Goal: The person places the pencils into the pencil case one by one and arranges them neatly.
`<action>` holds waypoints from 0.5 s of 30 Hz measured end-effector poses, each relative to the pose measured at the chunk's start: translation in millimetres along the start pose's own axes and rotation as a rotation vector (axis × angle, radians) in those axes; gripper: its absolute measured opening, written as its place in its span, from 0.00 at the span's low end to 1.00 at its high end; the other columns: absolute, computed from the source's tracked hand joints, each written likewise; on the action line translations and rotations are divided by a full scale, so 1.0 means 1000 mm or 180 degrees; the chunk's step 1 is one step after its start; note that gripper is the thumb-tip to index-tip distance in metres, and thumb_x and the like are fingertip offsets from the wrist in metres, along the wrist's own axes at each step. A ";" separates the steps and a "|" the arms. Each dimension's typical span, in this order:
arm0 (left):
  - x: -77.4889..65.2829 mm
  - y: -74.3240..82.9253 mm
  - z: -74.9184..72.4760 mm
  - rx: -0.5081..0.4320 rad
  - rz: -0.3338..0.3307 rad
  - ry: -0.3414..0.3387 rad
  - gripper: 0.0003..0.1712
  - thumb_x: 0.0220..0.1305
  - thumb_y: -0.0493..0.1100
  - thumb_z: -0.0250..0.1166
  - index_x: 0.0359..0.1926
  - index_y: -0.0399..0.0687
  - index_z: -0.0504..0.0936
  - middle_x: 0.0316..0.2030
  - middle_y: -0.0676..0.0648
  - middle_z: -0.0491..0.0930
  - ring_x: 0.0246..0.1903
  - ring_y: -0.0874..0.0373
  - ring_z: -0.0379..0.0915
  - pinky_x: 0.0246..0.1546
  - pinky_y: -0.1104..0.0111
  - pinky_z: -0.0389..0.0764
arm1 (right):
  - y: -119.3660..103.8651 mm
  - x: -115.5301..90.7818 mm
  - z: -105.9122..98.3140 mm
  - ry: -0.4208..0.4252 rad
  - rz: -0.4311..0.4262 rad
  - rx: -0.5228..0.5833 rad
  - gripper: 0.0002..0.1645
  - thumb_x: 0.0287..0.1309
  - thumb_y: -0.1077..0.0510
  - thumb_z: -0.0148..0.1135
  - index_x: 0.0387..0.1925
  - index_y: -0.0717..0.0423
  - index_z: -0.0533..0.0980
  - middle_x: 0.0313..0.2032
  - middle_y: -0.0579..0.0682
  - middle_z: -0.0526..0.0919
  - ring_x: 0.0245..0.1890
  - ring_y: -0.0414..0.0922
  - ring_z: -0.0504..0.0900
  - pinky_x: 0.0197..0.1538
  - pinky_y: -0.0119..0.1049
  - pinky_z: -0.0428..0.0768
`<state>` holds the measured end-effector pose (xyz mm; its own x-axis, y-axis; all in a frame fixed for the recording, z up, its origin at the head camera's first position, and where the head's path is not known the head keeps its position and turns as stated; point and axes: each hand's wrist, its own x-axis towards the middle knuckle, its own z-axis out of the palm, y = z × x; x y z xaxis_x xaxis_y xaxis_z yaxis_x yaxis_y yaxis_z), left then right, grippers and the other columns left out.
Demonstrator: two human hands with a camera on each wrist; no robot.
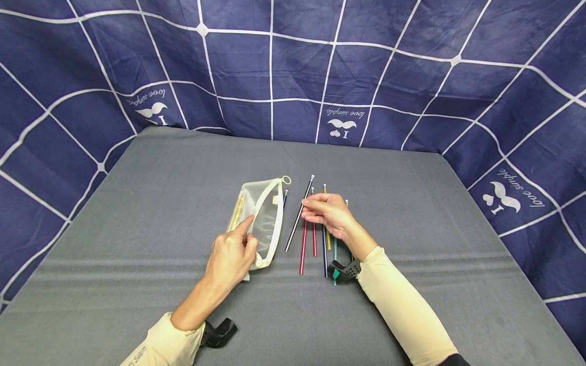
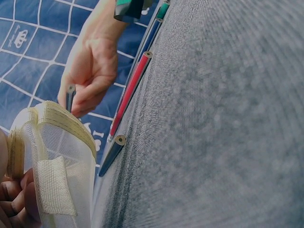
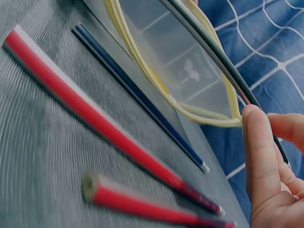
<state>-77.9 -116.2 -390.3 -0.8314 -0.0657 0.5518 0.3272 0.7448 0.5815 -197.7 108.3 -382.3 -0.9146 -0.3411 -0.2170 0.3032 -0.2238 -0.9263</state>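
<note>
Head view: the translucent zip pouch (image 1: 252,195) gapes open, a slender yellow item (image 1: 236,213) inside along its nine o'clock side; left hand (image 1: 232,254) grips it at seven o'clock, index finger extended toward one. Just outside, at three, the right hand (image 1: 330,213) pinches a black pencil (image 1: 296,223), tilted from one to seven, over red pencils (image 1: 303,251). Left wrist view: curled fingers at the pouch's seven-o'clock side, the pinched pencil's end near its rim. Right wrist view: thumb and fingertips clasp that pencil, which crosses before the open mouth.
</note>
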 end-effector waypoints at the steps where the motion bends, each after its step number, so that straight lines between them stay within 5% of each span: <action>1: 0.000 0.000 0.000 -0.0002 -0.0006 -0.0003 0.25 0.51 0.31 0.59 0.53 0.34 0.83 0.18 0.43 0.79 0.19 0.49 0.69 0.25 0.49 0.76 | 0.001 0.001 0.003 0.0000 -0.0003 0.0007 0.06 0.60 0.74 0.56 0.33 0.64 0.76 0.23 0.53 0.83 0.23 0.42 0.85 0.32 0.31 0.82; 15: 0.001 0.000 0.000 0.0005 0.0055 0.0012 0.25 0.50 0.30 0.58 0.52 0.34 0.83 0.19 0.43 0.80 0.19 0.49 0.71 0.26 0.49 0.76 | 0.016 0.007 0.040 -0.0040 -0.0013 -0.0071 0.04 0.59 0.74 0.58 0.35 0.68 0.77 0.23 0.54 0.83 0.23 0.43 0.85 0.31 0.32 0.82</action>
<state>-78.3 -116.8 -389.8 -0.8240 -0.0554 0.5639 0.3406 0.7469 0.5710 -188.8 65.4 -386.1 -0.9124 -0.3517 -0.2093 0.2932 -0.2049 -0.9339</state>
